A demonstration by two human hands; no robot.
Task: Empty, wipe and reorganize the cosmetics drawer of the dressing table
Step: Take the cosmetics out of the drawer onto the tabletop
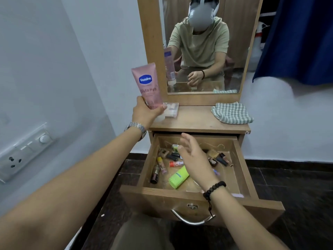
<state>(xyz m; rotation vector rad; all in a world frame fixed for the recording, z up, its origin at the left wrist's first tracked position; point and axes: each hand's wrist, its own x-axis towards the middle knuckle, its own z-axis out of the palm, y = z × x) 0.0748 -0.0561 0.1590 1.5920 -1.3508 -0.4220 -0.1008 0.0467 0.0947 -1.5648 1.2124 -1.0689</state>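
The pale pink soft plastic Vaseline lotion tube (148, 86) stands cap-down and tilts a little to the left, its crimped flat end uppermost and its white cap partly hidden behind the palm that holds it. The left hand (146, 112) grips the tube's lower part, thumb on one side and fingers curled round the other, over the left end of the brown wood-grain dressing table top (196, 120). Just behind the tube lies a flat clear plastic case (172, 110), its contents too blurred to make out. A crumpled green-and-white checked cloth (231, 112) sits at the right end of the top.

Below, the open wooden drawer (245, 170) with a curved metal handle (192, 220) holds scattered cosmetics: a squat lime-green cylindrical bottle (178, 176) lying on its side, a small red tube (175, 163), a slim yellow-capped tube (161, 164), and dark nail polish bottles (220, 158) near the right wall. Several small items are covered by the right hand (193, 159), which hovers over the drawer, fingers spread and relaxed, holding nothing. A black beaded bracelet (214, 189) circles that wrist; a metal watch (137, 128) circles the left one.

The wood-framed mirror (203, 51) is cut off at the top.
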